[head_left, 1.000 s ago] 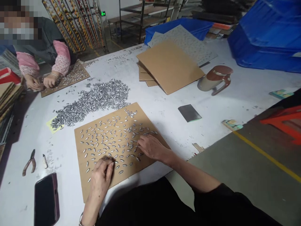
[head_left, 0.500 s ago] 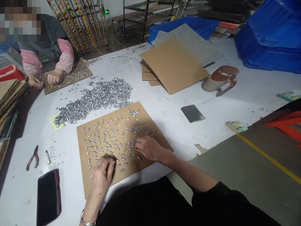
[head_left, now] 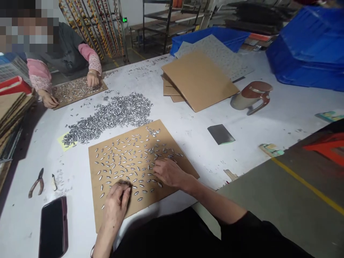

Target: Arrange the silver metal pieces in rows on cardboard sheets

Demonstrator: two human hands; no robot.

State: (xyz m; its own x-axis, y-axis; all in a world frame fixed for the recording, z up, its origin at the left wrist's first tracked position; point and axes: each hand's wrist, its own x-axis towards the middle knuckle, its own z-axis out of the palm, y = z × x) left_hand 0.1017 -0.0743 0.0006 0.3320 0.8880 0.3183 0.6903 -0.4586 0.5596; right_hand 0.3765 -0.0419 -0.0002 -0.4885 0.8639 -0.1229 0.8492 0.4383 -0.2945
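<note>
A brown board lies on the table before me, with many small silver metal pieces, pointed at both ends, spread over it in loose rows. My left hand rests at its near left part, thumb and fingers drawn together among the pieces. Over the right part is my right hand, its fingers curled down onto the pieces. Whatever either set of fingertips pinches is hidden or too small to name. Just beyond the board spreads a large heap of the same silver pieces.
Pliers, a small knife-like tool and a phone lie at left. Rightward are a dark flat block, a mug, stacked boards and blue crates. A co-worker handles another board across the table.
The co-worker's one hand has shifted to the right end of their board, and the other slightly along it. My own hands stay nearly in place; the view has tilted a little.
</note>
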